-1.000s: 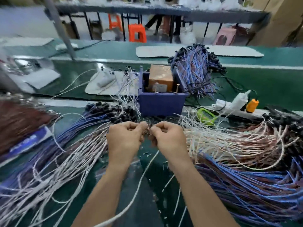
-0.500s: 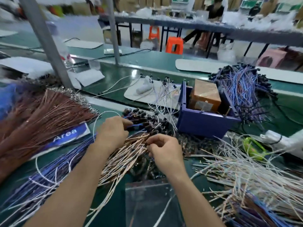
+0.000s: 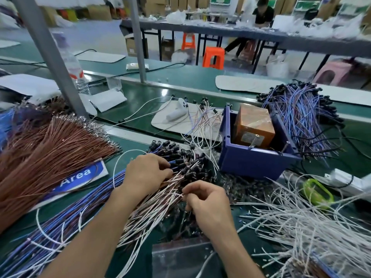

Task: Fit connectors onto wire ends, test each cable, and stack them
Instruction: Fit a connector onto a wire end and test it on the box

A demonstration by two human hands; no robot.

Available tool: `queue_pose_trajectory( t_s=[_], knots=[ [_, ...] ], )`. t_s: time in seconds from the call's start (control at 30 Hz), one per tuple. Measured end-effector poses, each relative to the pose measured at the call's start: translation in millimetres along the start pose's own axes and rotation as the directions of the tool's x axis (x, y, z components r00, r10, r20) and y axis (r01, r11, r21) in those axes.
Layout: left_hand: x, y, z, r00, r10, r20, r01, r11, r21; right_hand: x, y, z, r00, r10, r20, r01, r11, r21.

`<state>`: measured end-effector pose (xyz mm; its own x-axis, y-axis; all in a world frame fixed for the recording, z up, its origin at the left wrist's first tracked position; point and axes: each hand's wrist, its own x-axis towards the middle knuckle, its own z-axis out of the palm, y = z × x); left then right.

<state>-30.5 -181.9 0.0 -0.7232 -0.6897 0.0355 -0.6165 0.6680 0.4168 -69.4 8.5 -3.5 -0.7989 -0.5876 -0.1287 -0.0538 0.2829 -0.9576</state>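
A green workbench (image 3: pixel 140 101) is stretching across a factory hall, and a grey post (image 3: pixel 50 57) is rising from its left part. Beyond the far edge an orange stool (image 3: pixel 213 57) is standing on the floor and a person (image 3: pixel 261 13) is sitting at a long grey table (image 3: pixel 220 32). A water bottle (image 3: pixel 74 71) is standing just behind the post. Along the left edge a fan of brown wires (image 3: pixel 50 149) is lying partly over a blue-and-white label (image 3: pixel 80 175) reading "Area". At the right edge loose white wires (image 3: pixel 301 227) are sprawling toward the near corner, with a green clip-like object (image 3: pixel 317 193) and a white power strip (image 3: pixel 345 180) just beyond them. At the middle of the near edge a clear plastic bag (image 3: pixel 180 255) is lying between the forearms. The cable stack (image 3: pixel 180 163), blue and pale wires tipped with black connectors, is lying left of centre, running toward the near left corner. The left hand (image 3: pixel 146 173) is resting on it with fingers curled among the connector ends; whether it is gripping one cannot be told. The right hand (image 3: pixel 206 199) is pinching pale wires at the stack's right side. Just right of the stack a blue bin (image 3: pixel 253 161) is holding an orange-brown box (image 3: pixel 254 125), and a bundle of blue and purple cables (image 3: pixel 297 113) is lying behind it.
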Motion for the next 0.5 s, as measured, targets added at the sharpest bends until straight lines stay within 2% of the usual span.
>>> queue_pose_trajectory(
  t_s=[0.2, 0.27, 0.33, 0.4, 0.47, 0.5],
  knots=[
    [9.0, 11.5, -13.0, 0.994, -0.014, 0.112, 0.012, 1.000, 0.015, -9.8, -11.9, -0.3, 0.999, 0.027, 0.021, -0.027, 0.999, 0.016],
    [7.3, 14.3, -24.1, 0.999, -0.008, 0.035, 0.009, 1.000, -0.023, -17.1, -15.8, -4.7, 0.999, 0.040, 0.012, -0.041, 0.997, 0.068],
    [-2.3, 23.9, -38.9, 0.989, 0.045, -0.138, -0.066, 0.987, -0.148, -25.0, -20.6, -9.6, 0.999, 0.036, -0.013, -0.034, 0.990, 0.139],
    [-19.7, 47.1, -54.0, 0.959, 0.152, -0.240, -0.220, 0.931, -0.290, -31.3, -28.8, -10.0, 0.997, 0.027, -0.078, -0.006, 0.966, 0.259],
    [-38.2, 73.4, -59.2, 0.934, 0.299, -0.198, -0.354, 0.855, -0.378, -32.5, -35.7, -8.6, 0.985, 0.051, -0.164, 0.027, 0.895, 0.445],
    [-47.9, 84.8, -58.1, 0.925, 0.359, -0.129, -0.378, 0.822, -0.426, -32.1, -38.8, -10.1, 0.977, 0.068, -0.202, 0.046, 0.857, 0.513]
  ],
)
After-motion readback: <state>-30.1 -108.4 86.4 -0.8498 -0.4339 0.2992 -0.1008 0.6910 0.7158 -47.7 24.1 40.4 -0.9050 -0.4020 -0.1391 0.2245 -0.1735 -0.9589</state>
